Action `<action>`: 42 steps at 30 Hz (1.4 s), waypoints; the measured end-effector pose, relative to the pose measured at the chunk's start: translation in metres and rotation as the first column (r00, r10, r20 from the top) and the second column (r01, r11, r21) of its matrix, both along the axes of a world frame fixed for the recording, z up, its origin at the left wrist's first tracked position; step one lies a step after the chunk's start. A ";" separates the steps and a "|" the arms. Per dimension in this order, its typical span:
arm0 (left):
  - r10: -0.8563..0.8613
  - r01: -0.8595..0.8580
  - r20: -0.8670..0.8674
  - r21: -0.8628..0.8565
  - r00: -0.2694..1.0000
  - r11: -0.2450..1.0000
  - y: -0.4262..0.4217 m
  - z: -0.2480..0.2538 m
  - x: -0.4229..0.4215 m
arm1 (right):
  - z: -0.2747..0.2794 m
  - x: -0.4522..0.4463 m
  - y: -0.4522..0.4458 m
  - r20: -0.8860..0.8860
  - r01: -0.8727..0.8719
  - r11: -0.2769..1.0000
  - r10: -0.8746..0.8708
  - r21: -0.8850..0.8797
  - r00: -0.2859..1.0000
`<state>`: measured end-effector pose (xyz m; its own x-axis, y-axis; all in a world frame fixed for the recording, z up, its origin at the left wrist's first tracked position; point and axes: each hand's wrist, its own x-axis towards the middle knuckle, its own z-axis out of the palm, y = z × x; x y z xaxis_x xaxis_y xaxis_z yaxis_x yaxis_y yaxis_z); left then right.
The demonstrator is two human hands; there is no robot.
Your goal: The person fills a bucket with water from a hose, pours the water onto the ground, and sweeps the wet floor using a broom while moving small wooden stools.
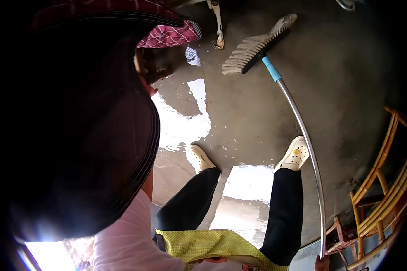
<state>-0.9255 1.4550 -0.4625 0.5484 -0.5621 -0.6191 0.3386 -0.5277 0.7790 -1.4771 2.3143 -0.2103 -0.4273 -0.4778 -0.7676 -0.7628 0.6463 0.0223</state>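
Observation:
At the bottom right edge my right hand [322, 263] is closed round the end of a long-handled broom [300, 119]. Its metal pole looks curved in this wide view and has a blue sleeve near the head. The broom head [253, 50], with clumped pale bristles, lies on the wet floor [244, 113] ahead of my feet. A dark cloth brim [99, 126] covers most of the left side and hides much of my left arm. Only a bit of skin, apparently my left hand [152, 88], shows past its edge; its fingers cannot be made out.
My feet, in cream clogs [295, 153], stand apart on the floor. Bright reflecting puddles [181, 126] lie between and left of them. A bamboo chair [380, 194] stands at the right, beside a reddish frame [341, 239]. A pale furniture leg [218, 27] stands at the top.

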 end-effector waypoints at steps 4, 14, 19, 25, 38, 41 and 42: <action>-0.031 0.030 -0.031 -0.048 0.999 0.998 -0.013 -0.016 -0.009 | 0.025 0.047 -0.048 -0.073 0.164 0.950 -0.149 0.267 0.986; -0.472 0.474 -0.053 0.148 0.880 0.868 0.037 0.086 0.073 | 0.233 0.044 -0.151 -0.192 0.130 0.937 -0.069 0.323 0.979; -0.557 0.262 0.348 0.618 0.755 0.741 0.123 0.230 0.045 | 0.252 -0.067 -0.251 -0.191 -0.067 0.971 0.112 0.229 0.975; -0.560 0.121 0.439 0.702 0.703 0.702 0.261 0.378 0.029 | 0.192 -0.085 -0.411 0.159 -0.037 0.998 0.030 0.045 0.987; 0.014 -0.277 0.348 0.721 0.937 0.635 0.504 0.418 0.124 | 0.107 0.122 -0.656 0.182 -0.524 0.852 0.517 -0.013 0.836; 0.172 -0.332 0.292 0.691 0.941 0.642 0.534 0.416 0.145 | 0.071 0.248 -0.726 0.185 -0.580 0.805 0.594 -0.127 0.783; 0.172 -0.321 0.278 0.697 0.945 0.641 0.540 0.417 0.151 | 0.086 0.281 -0.741 0.184 -0.547 0.828 0.561 -0.123 0.807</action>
<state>-0.7747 1.9951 -0.0453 0.7352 0.1970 -0.6486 0.4440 -0.8629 0.2412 -1.1961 1.5732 -0.1243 0.0865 -0.6339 -0.7685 -0.9744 0.1070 -0.1979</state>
